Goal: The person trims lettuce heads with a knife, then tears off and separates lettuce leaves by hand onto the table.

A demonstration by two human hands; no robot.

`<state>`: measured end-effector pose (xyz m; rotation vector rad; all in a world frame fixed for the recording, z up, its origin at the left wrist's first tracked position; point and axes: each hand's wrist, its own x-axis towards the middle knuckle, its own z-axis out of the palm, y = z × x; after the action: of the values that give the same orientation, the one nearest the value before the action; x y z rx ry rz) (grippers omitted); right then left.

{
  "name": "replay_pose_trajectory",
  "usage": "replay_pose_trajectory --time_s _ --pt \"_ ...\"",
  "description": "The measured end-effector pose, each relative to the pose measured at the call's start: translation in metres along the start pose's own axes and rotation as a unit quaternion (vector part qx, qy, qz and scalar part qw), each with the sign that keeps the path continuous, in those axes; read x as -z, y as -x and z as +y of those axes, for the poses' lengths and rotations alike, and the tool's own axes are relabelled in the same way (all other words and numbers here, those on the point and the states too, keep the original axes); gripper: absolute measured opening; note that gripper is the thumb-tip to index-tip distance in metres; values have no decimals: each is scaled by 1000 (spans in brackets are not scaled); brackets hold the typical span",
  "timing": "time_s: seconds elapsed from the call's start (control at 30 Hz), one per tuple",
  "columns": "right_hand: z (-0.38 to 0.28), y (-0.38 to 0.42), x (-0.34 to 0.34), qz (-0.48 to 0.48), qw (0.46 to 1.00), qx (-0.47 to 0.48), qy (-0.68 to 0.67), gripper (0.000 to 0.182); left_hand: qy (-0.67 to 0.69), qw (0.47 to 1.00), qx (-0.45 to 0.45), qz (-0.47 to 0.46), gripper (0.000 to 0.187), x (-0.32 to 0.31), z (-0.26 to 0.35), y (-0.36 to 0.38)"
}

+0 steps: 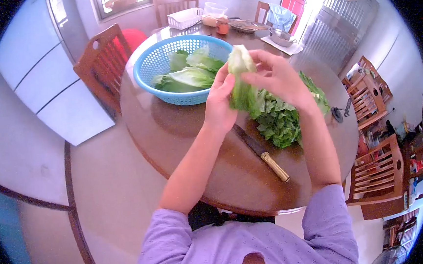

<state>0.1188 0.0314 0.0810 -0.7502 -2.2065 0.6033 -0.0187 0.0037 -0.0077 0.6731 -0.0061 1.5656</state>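
Above the round table, my left hand is closed round a lettuce head, its pale stem end pointing up. My right hand touches the same stem from the right, with its fingers curled against it. Green leaves hang from the lettuce between my hands. Loose lettuce leaves lie in a blue perforated basket to the left. Beneath my right forearm is a pile of leafy greens. A knife with a yellowish handle lies on the table below my hands, its blade pointing up and left.
At the table's far side are a white basket, a clear container, an orange-brown jar and a metal bowl. A small black object lies near the right edge. Wooden chairs surround the table.
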Motion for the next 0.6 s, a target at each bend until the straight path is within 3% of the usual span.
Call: replay_pose_trajectory --time_s 0.03,0.2,0.4,0.6 --pt "-4 6 -1 26 998 -42 28 45 -20 1000 -8 -7 39 0 -3 -1" --pt "-6 15 8 43 997 -13 70 45 -209 974 -85 -14 36 4 -16 -1" --pt "-11 28 10 56 995 -26 78 41 -176 983 -57 13 32 8 -9 -2" --pt "-3 31 22 68 995 -58 38 40 -114 993 -9 35 43 15 3 -6"
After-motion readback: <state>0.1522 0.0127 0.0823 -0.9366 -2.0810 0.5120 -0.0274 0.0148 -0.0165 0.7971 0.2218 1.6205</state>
